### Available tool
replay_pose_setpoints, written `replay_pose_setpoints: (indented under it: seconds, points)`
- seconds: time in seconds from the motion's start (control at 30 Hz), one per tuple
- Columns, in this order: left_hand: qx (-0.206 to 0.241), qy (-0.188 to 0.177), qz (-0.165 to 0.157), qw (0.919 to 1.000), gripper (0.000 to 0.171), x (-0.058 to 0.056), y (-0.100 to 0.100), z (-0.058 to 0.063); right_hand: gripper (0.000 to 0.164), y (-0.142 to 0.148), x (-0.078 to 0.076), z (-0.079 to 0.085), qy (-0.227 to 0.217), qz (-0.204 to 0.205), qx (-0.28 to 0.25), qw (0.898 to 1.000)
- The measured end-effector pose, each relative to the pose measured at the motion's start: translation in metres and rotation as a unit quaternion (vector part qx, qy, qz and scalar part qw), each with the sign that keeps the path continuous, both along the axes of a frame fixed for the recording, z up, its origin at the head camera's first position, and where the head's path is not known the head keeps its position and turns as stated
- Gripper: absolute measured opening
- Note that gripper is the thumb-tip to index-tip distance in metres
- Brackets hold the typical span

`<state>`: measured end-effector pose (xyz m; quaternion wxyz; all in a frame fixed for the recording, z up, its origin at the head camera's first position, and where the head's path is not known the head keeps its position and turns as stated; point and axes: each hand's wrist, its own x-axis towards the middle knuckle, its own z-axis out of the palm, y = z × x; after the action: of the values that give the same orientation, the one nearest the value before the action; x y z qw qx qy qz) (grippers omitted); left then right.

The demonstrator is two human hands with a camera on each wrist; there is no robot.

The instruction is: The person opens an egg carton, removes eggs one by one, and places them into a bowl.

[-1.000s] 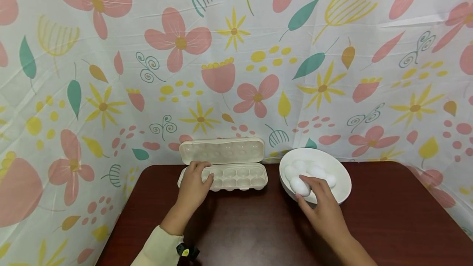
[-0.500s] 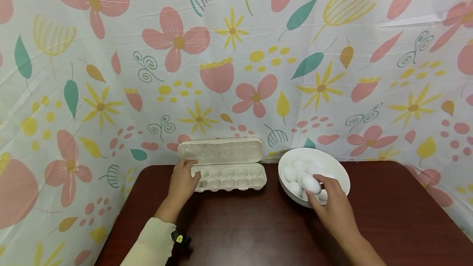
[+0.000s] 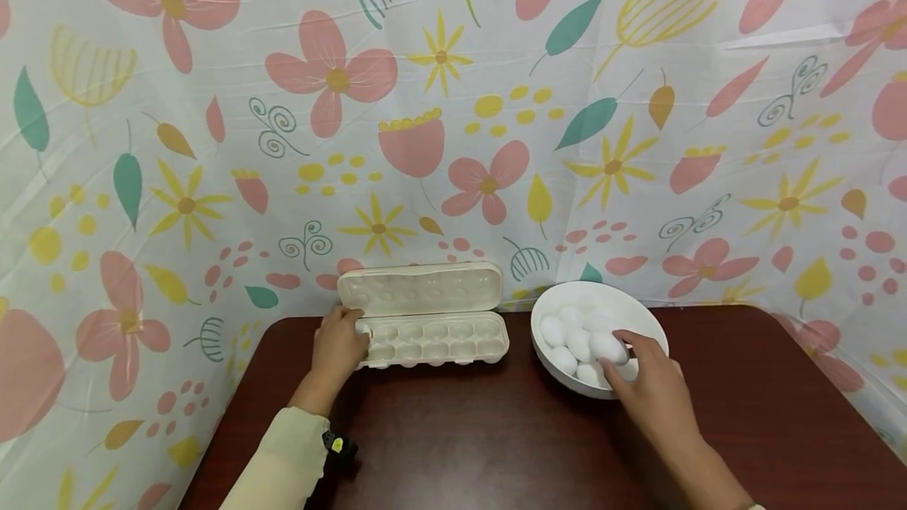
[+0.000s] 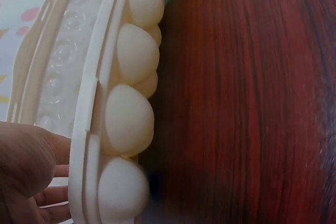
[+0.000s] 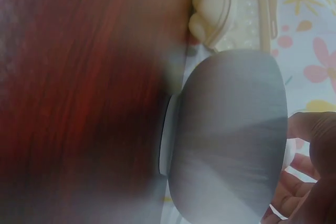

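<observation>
A cream egg carton [image 3: 432,351] lies with its lid [image 3: 425,290] raised against the cloth. My left hand [image 3: 338,345] grips its left end, thumb at the cell side. Beside that thumb a small white patch shows in the end cell, and I cannot tell what it is. In the left wrist view the fingers [image 4: 52,196] pass behind the carton's rim. Over a white bowl [image 3: 641,313] on the right, my right hand [image 3: 655,384] pinches a white egg [image 3: 608,348] between thumb and fingers. Several white eggs [image 3: 564,360] lie in the bowl.
A dark red-brown table [image 3: 460,439] carries the carton and bowl near its back edge. Behind it hangs a white floral cloth [image 3: 453,140]. From the right wrist view, the bowl's outer wall [image 5: 231,135] blocks most of the eggs.
My left hand has slid left along the carton to its end, uncovering more cells. My right hand, egg pinched, has shifted slightly right over the bowl, revealing more eggs.
</observation>
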<state>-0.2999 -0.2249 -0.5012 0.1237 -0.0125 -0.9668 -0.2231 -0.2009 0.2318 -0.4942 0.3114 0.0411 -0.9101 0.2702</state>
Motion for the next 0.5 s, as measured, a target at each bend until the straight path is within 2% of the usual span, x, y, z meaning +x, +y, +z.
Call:
replay_pose_setpoints:
  seconds: [0.27,0.5]
  points:
    - [-0.025,-0.010,-0.001,0.9996,0.040,-0.002,-0.007,-0.004,0.047,0.008,-0.004,0.002,-0.038,-0.010,0.014,0.999]
    - [-0.021,-0.012,-0.005,0.9997,0.038,-0.001,-0.008,-0.004,0.046,0.012,-0.009,0.003,-0.073,-0.024,0.028,0.997]
